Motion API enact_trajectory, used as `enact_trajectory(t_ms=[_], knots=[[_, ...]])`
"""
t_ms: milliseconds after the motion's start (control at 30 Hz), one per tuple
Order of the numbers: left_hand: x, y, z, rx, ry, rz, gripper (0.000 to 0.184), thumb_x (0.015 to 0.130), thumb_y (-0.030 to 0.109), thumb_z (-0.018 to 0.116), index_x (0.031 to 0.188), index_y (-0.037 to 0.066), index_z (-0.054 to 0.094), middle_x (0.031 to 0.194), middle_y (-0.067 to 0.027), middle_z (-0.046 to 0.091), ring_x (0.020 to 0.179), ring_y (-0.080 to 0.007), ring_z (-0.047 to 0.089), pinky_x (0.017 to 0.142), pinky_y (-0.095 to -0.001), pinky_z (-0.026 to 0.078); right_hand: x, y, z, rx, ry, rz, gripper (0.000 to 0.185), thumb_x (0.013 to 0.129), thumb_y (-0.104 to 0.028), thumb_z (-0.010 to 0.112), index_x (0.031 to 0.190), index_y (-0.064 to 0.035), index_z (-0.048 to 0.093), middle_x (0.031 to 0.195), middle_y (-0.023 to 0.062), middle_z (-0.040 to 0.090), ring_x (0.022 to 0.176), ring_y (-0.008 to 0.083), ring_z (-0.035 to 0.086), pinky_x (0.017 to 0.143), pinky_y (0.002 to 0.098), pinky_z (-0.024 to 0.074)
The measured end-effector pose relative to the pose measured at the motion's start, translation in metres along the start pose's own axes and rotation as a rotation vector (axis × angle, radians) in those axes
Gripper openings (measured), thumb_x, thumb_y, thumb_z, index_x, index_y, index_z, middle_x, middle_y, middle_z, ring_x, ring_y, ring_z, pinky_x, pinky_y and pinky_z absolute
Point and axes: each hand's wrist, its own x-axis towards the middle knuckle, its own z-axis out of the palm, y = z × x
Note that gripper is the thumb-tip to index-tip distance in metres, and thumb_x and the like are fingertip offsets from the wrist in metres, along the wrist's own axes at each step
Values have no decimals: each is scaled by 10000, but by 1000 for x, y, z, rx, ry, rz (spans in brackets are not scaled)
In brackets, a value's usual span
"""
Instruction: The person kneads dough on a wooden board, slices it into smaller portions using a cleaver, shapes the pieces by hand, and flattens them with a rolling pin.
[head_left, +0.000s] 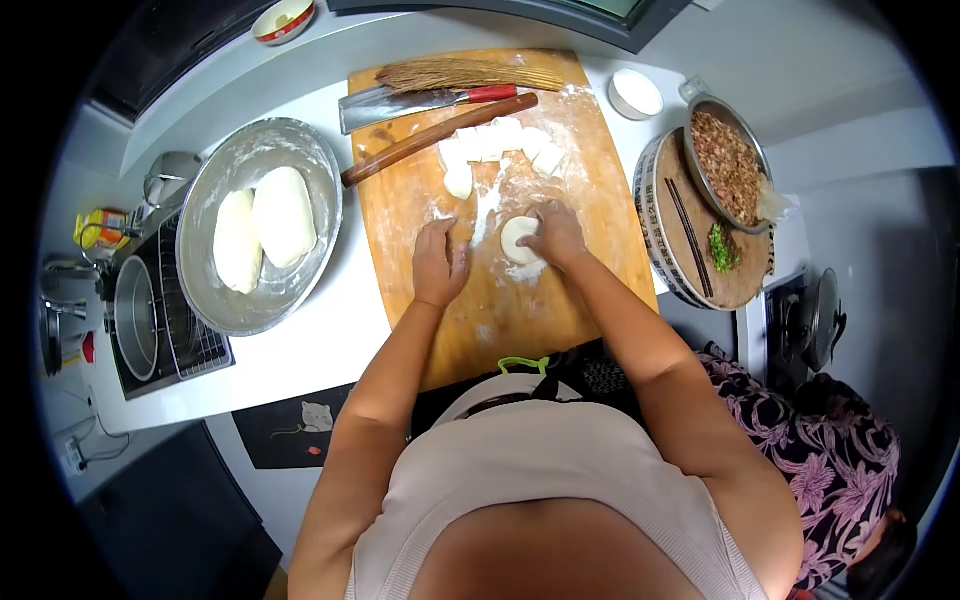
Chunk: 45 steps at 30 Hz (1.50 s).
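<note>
A flat round of white dough (516,240) lies on the floured wooden board (590,200). My right hand (556,236) is at its right edge, thumb over the dough and fingers curled against the rim. My left hand (438,266) rests on the board to the left of the dough round, apart from it, fingers spread and holding nothing. Several cut dough pieces (480,142) sit farther up the board. Beyond them lie a wooden rolling pin (440,138), a cleaver (400,106) with a red handle and a straw brush (470,74).
On the left, a large metal bowl (328,240) holds two dough logs (284,216). A small white bowl (636,94) stands at the back right. A round board (690,270) carries chopsticks (690,238), chopped greens (722,248) and a bowl of minced filling (726,166). Someone in floral clothing (820,460) is at lower right.
</note>
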Motion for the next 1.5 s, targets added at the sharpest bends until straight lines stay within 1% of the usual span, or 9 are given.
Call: enact_trajectory(t_ms=[200, 333, 433, 767, 900, 1000, 1133, 1367, 1500], knots=[[1, -1, 3, -9, 26, 13, 379, 901, 232, 584, 1214, 19, 562, 1180, -235, 581, 1095, -418, 545, 964, -463, 444, -4, 61, 29, 854, 72, 74, 467, 702, -173, 875, 1058, -51, 599, 976, 112, 669, 866, 232, 653, 753, 342, 539], [0, -4, 5, 11, 49, 37, 400, 912, 262, 575, 1221, 8, 553, 1188, -242, 581, 1105, -424, 543, 971, -468, 442, 20, 104, -5, 1004, 244, 133, 510, 736, -167, 849, 1165, -63, 594, 1019, 126, 667, 974, 233, 653, 823, 356, 539], [1, -2, 5, 0, 32, 9, 418, 917, 276, 572, 1229, 0, 543, 1204, -243, 576, 1115, -428, 540, 976, -473, 439, 47, 96, -39, 183, 421, 75, 602, 726, -199, 847, 1243, -76, 565, 1126, 171, 642, 1103, 306, 611, 929, 386, 500], [1, 3, 0, 47, -12, -16, 442, 902, 257, 582, 1254, -3, 516, 1208, -251, 564, 1123, -439, 527, 997, -483, 423, 68, 26, 13, 291, 522, -86, 566, 701, -171, 797, 1187, -77, 524, 1093, 180, 567, 1069, 381, 551, 947, 436, 455], [2, 1, 3, 71, 23, 23, 439, 878, 228, 606, 1246, 3, 523, 1181, -246, 572, 1114, -437, 528, 995, -483, 424, 45, 6, 10, 354, 399, -366, 483, 709, -173, 812, 1126, -68, 592, 1109, 149, 608, 1057, 323, 572, 901, 418, 480], [4, 5, 0, 59, -2, 1, 433, 852, 175, 635, 1236, 5, 528, 1190, -242, 569, 1116, -433, 528, 995, -485, 424, 71, 0, 7, 926, -29, 25, 539, 751, -174, 804, 1229, -46, 588, 1143, 123, 645, 1005, 259, 632, 825, 376, 520], [17, 16, 6, 24, -27, 118, 514, 802, 112, 688, 1281, 29, 521, 1181, -233, 571, 1129, -422, 521, 1001, -482, 421, 76, -2, -13, 1665, -108, 220, 433, 893, -82, 670, 1295, 22, 549, 1148, 134, 653, 995, 202, 661, 828, 303, 567], [86, 35, 62, 89, -284, 99, 550, 725, 136, 782, 1231, 101, 571, 1156, -157, 613, 1069, -378, 559, 912, -463, 460, 38, 32, -29, 1667, -384, 193, 363, 946, -48, 578, 1294, 32, 508, 1205, 145, 635, 1058, 241, 660, 877, 322, 577], [57, 34, 57, 27, -243, 89, 441, 734, 128, 765, 1141, 85, 602, 1074, -156, 634, 1010, -384, 583, 871, -458, 477, 26, 39, -49, 1925, -115, 322, 362, 931, -105, 634, 1272, -18, 547, 1161, 130, 651, 995, 222, 674, 803, 302, 567]])
